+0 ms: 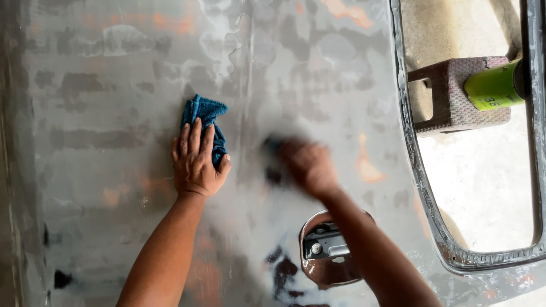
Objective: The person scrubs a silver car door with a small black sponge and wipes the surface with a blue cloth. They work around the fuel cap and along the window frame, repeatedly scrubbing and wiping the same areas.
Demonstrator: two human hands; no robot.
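Left hand (195, 163) laid flat, fingers extended, blue cloth (205, 122) pinned against sanded grey panel (102, 85). Right hand (307, 165) motion-blurred, dark object beneath it; grip cannot be told. Handle recess (327, 250) just below right wrist.

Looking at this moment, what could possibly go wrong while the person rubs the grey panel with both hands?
1. The right hand is blurred from fast rubbing with a dark block; it could slip toward the open handle recess and catch its edge.
2. The left hand rests flat on a blue cloth; on the wet-looking door panel the cloth might slide.
3. The window opening's frame edge lies near the right arm and may scrape it.
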